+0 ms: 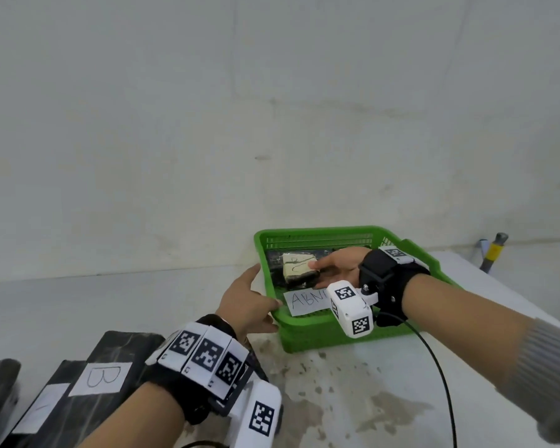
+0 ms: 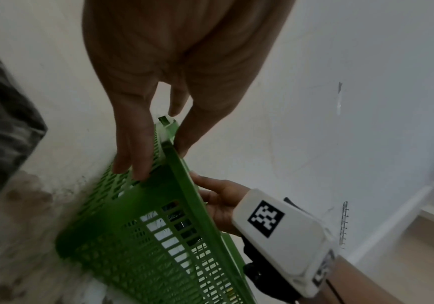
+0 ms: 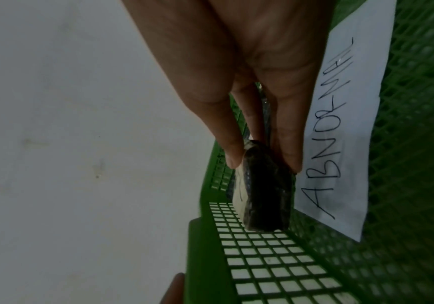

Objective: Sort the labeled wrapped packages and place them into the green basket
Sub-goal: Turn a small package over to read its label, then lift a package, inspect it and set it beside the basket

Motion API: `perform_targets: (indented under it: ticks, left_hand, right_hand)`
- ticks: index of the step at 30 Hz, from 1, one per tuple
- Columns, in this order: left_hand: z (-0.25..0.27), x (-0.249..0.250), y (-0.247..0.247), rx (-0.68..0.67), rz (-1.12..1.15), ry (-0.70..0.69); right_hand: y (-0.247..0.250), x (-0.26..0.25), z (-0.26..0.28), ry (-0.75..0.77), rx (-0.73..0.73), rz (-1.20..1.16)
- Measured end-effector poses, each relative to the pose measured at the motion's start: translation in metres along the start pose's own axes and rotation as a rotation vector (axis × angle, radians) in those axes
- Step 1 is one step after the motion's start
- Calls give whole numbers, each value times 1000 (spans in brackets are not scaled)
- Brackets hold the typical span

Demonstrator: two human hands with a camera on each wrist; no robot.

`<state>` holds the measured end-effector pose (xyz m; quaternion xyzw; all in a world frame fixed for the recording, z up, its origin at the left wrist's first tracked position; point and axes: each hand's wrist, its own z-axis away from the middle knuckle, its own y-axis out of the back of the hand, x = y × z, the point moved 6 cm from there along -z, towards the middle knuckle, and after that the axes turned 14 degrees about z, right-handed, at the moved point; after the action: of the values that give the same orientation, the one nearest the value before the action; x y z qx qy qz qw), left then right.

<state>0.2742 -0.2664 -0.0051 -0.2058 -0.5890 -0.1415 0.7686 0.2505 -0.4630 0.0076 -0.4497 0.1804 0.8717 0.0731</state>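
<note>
The green basket sits on the table with its far wall against the white wall — no room behind it, open tabletop in front and to its left. The right hand reaches in over the right rim, its grip clamped on a small wrapped package: thumb on the pale label on top, fingers underneath, low over the other dark packages inside. A paper slip lettered "ABN…" lies inside along the near wall, just beside the held package.

The left hand rests at the basket's left near corner, grip apart, fingers straight against the rim and outer wall. More black wrapped packages lie on the table at lower left, one labelled "B", well apart from the basket.

The right wrist view alone shows the slip's full word, "ABNORMAL", and the package edge-on between thumb and fingertips. The left wrist view shows the left fingers spread on either side of the basket's rim — blurred there.
</note>
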Motion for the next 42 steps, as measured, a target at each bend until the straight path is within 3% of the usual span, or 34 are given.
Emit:
perform_targets:
  ticks: [15,26,33,39,42]
  left_hand:
    - [-5,-3,-1,-126,49,40]
    - [-7,-9,3,-152,20,4]
    - [5,1,14,-115,-20,-80]
    - [46,20,55,-51,77,-168]
    - [71,17,81,-1,108,-188]
  right_hand:
    - [-1,3,-62,-107,0,420]
    - [-2,5,-61,-148,-3,525]
    - [8,-2,-42,-63,20,384]
    - [-10,-13,19,-32,-3,117]
    - [-26,-15,55,89,16,29]
